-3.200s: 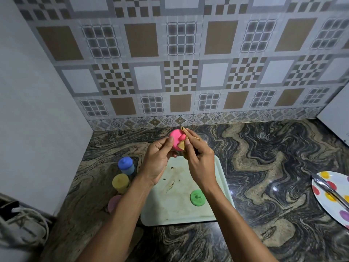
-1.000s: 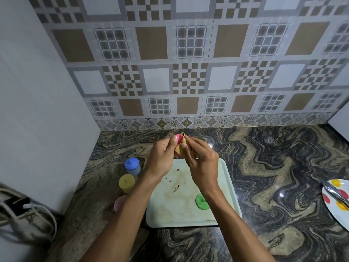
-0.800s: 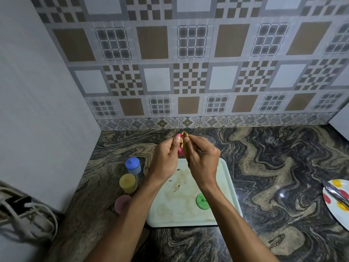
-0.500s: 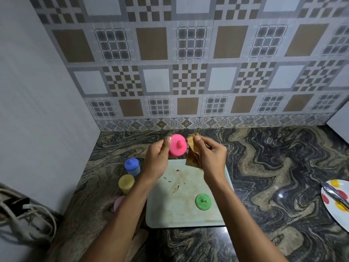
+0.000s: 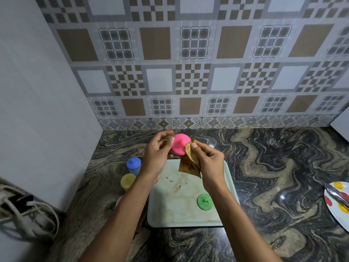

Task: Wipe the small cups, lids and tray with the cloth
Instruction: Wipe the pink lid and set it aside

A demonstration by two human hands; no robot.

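At the far left edge, a tangle of pale cables lies beside the grey side wall. Moving right, three small cups stand in a row on the dark marbled worktop, just left of the tray: a blue cup with its knobbed lid on at the back, a yellow cup nearer me, and a pink cup that my left forearm mostly hides. My left hand is raised above the far end of the tray and pinches the pink lid by its left edge between thumb and fingertips, knob side turned towards me. The brown cloth touches the lid's right edge and hangs down in a crumpled fold over the tray. My right hand grips that cloth, fingers curled round it and the thumb pressing it against the rim of the lid. Below my hands, the pale green tray sits flat on the worktop, smeared with brownish stains and a few dark specks near its middle. A green lid lies knob up on the tray's right half, close under my right wrist. Well off to the right, at the frame's edge, a white plate with coloured spots carries a metal utensil.
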